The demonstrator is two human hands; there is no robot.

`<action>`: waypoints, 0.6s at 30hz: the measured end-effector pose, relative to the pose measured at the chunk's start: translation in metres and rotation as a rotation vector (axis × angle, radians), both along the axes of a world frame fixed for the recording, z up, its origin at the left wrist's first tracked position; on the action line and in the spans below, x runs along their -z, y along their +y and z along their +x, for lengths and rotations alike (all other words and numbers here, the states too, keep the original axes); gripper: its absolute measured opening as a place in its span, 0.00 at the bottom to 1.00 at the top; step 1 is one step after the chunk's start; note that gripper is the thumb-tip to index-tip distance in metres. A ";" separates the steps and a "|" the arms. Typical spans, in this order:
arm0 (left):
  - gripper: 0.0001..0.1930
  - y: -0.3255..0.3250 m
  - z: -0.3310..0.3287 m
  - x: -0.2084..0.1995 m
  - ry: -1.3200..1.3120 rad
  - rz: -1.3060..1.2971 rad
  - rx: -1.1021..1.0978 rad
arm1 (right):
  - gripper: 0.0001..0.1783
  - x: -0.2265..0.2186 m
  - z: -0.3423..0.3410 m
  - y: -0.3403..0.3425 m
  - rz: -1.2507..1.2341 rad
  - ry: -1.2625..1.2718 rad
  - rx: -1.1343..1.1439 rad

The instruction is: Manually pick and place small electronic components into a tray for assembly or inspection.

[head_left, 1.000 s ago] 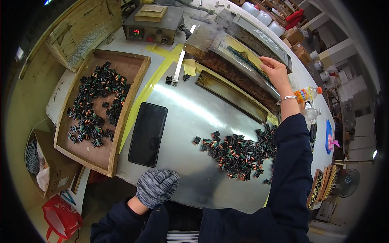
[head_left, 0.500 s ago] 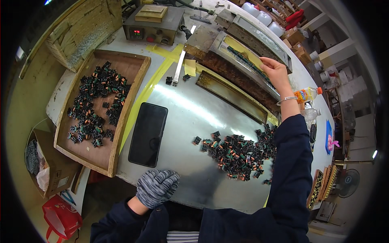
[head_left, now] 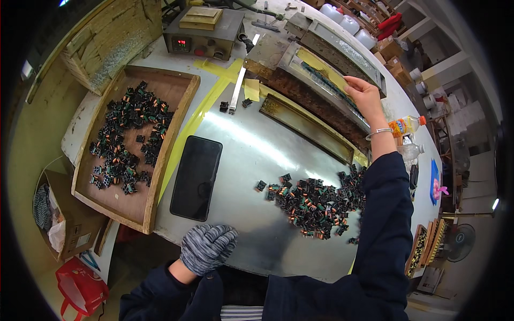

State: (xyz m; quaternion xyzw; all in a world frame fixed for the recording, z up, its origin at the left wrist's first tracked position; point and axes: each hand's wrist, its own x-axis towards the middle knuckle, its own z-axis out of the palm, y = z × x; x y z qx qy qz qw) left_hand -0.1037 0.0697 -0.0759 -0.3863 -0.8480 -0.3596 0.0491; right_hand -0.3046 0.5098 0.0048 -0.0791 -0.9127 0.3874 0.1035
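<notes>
My bare right hand (head_left: 365, 97), with a bracelet at the wrist, reaches to the far right over a metal trough. Its thumb and fingers pinch the near end of a long dark strip (head_left: 327, 79) with a greenish row along it. The strip lies along the trough, its underside hidden and its outline hazy. My left hand (head_left: 209, 247), in a grey knitted glove, rests curled at the table's near edge below a black phone (head_left: 196, 178); whether anything is inside it is hidden. Between my arms lies a pile of small black coil components (head_left: 316, 206) with copper and green windings.
A wooden tray (head_left: 194, 88) with more coils stands at left. Behind it is a control box (head_left: 203, 32) with a red display. An empty-looking narrow metal tray (head_left: 305, 128) lies before the trough. An orange-capped bottle (head_left: 406, 125) and a clear bottle (head_left: 409, 151) stand beside my right wrist.
The strip in my right hand has shifted very slightly downward and looks hazier along its length. My left hand stays where it was.
</notes>
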 end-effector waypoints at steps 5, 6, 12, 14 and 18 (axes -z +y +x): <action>0.12 0.000 0.000 0.001 0.006 0.005 0.000 | 0.16 0.000 0.001 -0.002 -0.020 0.001 -0.003; 0.12 0.000 0.000 0.001 0.007 0.006 0.000 | 0.16 -0.001 0.001 -0.002 -0.012 0.000 -0.001; 0.11 0.000 0.001 0.000 0.005 -0.018 -0.010 | 0.16 -0.001 0.001 -0.002 -0.023 0.009 -0.006; 0.11 0.000 0.001 0.001 -0.002 -0.007 -0.010 | 0.16 -0.001 0.001 -0.002 -0.026 0.012 -0.009; 0.12 -0.001 0.003 0.000 -0.007 -0.007 -0.008 | 0.16 -0.003 0.002 -0.003 -0.023 0.006 0.003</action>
